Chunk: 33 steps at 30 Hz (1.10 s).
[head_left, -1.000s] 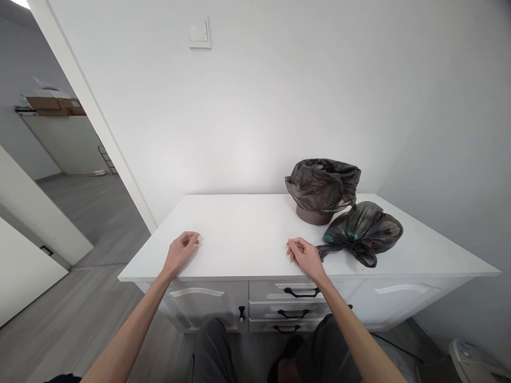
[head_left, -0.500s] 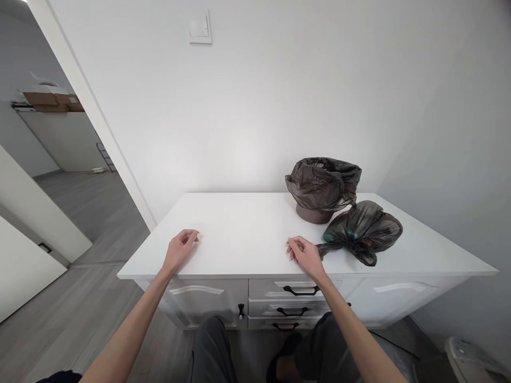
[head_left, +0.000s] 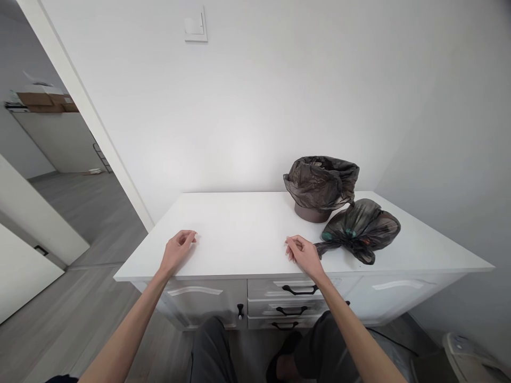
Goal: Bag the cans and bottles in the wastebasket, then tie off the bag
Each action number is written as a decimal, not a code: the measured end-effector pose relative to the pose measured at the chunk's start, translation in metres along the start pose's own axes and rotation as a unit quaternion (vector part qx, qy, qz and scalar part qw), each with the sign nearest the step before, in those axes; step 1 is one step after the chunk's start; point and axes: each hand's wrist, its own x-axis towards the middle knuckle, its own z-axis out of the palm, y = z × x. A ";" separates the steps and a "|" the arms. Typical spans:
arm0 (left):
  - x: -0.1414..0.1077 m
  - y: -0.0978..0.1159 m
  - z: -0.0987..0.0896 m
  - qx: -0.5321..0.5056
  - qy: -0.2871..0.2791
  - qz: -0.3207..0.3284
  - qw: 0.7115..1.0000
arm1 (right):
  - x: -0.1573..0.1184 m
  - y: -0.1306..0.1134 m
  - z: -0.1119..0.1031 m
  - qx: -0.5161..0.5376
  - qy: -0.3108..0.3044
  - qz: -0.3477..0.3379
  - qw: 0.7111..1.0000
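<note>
Nothing's really moved since the earlier frame beyond a tiny view shift: knotted black bag (head_left: 369, 226) is still right of center, just in front of the bag-lined brown pot (head_left: 311, 214), both on the white cabinet (head_left: 235, 218). Looks like a resting pause to me, and grabbing that bag would call for spreading the right hand (head_left: 303, 254) beside it (can't tell if they touch); left hand (head_left: 179, 250), left of center, is likewise loosely curled, part-open, nothing visibly held.
</note>
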 end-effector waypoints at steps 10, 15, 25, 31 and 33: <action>-0.001 0.002 -0.001 0.009 -0.007 -0.002 1.000 | -0.002 -0.004 0.000 0.020 -0.001 0.004 1.000; 0.002 -0.002 0.000 0.012 -0.004 0.001 1.000 | -0.001 -0.001 0.000 0.020 0.001 0.001 1.000; 0.004 -0.001 0.000 0.015 0.003 0.000 1.000 | 0.002 0.000 0.001 -0.023 -0.010 -0.005 1.000; 0.004 -0.001 -0.001 0.018 0.000 -0.002 1.000 | -0.004 -0.017 0.001 -0.033 -0.015 -0.014 0.999; 0.004 -0.001 -0.002 0.023 -0.003 0.001 1.000 | -0.011 -0.030 -0.004 -0.064 0.006 -0.032 0.997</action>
